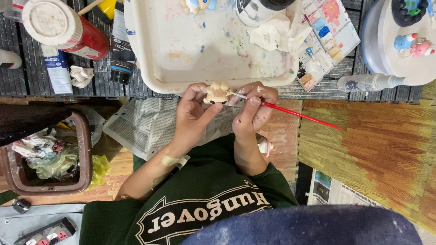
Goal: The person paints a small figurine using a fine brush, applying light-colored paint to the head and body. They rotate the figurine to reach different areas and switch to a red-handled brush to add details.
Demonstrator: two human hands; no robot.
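My left hand pinches a small cream-coloured clay figurine between thumb and fingers, just below the rim of a paint-smeared white tray. My right hand grips a thin red-handled paintbrush like a pen. Its pale tip touches the figurine's right side. Both hands carry paint specks and hover over my lap, above a dark green shirt.
A paint palette and crumpled tissue lie on the tray's right. Left of the tray are a red can and paint tubes. Also around: a brown bin, newspaper, a spray bottle, and a round stand with painted figurines.
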